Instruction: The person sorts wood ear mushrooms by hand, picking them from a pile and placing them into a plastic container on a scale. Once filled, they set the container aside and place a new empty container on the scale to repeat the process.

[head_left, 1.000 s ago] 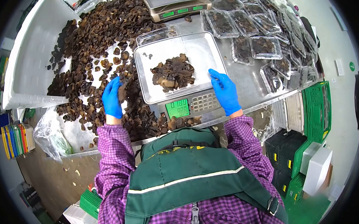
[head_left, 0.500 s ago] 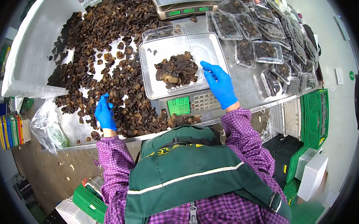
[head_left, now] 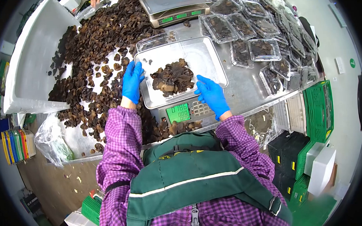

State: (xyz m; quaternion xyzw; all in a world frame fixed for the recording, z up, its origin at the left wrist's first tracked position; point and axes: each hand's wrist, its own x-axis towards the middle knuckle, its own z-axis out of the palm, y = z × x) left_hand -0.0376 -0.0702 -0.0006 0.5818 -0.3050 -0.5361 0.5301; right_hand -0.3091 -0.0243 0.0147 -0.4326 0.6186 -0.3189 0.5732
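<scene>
Dark wood-ear mushrooms (head_left: 172, 78) lie in a clear tray on the metal pan (head_left: 210, 51) of a scale, whose green display (head_left: 178, 113) is lit. My left hand (head_left: 132, 82), in a blue glove, is at the pan's left edge with its fingers close together; whether it holds anything is too small to tell. At the right edge of the clear tray is my right hand (head_left: 211, 94), also blue-gloved, fingers bent near the rim. A loose pile of mushrooms (head_left: 105, 39) spreads left of the scale.
Behind stands a second scale (head_left: 174, 8), with an empty clear container (head_left: 157, 41) before it. Filled clear boxes (head_left: 265, 48) are stacked at the right. A plastic bag (head_left: 53, 138) hangs at the table's left. Another person's hand (head_left: 95, 0) shows at the top. Green crates (head_left: 319, 111) stand right.
My left hand has moved up and right from the mushroom pile to the pan's left edge. My right hand is slightly lower, nearer the tray. The view has shifted a little.
</scene>
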